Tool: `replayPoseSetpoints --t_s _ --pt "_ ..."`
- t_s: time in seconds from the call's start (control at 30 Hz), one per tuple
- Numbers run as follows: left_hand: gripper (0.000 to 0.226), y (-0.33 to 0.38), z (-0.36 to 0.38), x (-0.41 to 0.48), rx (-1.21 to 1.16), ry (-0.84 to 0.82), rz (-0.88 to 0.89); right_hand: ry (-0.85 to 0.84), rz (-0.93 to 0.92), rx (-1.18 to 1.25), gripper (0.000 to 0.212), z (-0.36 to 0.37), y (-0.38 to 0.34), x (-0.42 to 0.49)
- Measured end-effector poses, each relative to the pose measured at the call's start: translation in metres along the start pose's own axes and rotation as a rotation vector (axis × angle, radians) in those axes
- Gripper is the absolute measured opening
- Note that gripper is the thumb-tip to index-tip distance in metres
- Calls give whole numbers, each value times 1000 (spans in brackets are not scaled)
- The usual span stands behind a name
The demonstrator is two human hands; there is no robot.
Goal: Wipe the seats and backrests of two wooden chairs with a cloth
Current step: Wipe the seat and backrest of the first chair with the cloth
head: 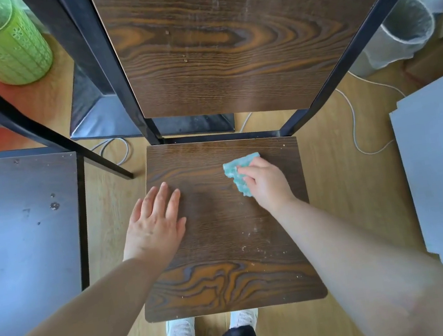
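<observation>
Teal cloth [239, 173] clenched in the right hand [266, 183] and pressed on the wooden chair seat [225, 252], left hand [155, 221] laid flat and released on the seat, backrest [238, 44] dusted white, second chair [23, 236] alongside, green bin [1, 44] and white bin [405, 30] behind, cable [354, 127] trailed on the floor.

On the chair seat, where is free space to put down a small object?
The seat is bare between the left hand and the right hand, and across the whole front half near the shoes. The back right part is taken by the cloth.
</observation>
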State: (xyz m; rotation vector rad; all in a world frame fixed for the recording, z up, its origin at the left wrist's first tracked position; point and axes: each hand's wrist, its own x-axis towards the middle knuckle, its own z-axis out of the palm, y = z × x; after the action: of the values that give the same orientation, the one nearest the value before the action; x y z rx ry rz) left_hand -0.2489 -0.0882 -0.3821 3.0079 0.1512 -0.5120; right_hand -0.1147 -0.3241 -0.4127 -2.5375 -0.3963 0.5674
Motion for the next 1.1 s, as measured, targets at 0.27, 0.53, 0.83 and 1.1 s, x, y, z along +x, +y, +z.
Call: replayPoseSetpoints --t_s 0.27,0.53,0.83,1.1 --pt "59 11 0 -27 13 20 40 -81 -94 -34 32 32 1 -80" --pt "60 20 14 -55 9 85 125 -97 -108 -12 31 58 -2 -148" --pt "60 27 23 -86 24 55 185 -250 -80 -36 34 78 -6 -218" --pt "61 31 7 -78 50 49 182 -237 -41 42 34 77 -7 -226"
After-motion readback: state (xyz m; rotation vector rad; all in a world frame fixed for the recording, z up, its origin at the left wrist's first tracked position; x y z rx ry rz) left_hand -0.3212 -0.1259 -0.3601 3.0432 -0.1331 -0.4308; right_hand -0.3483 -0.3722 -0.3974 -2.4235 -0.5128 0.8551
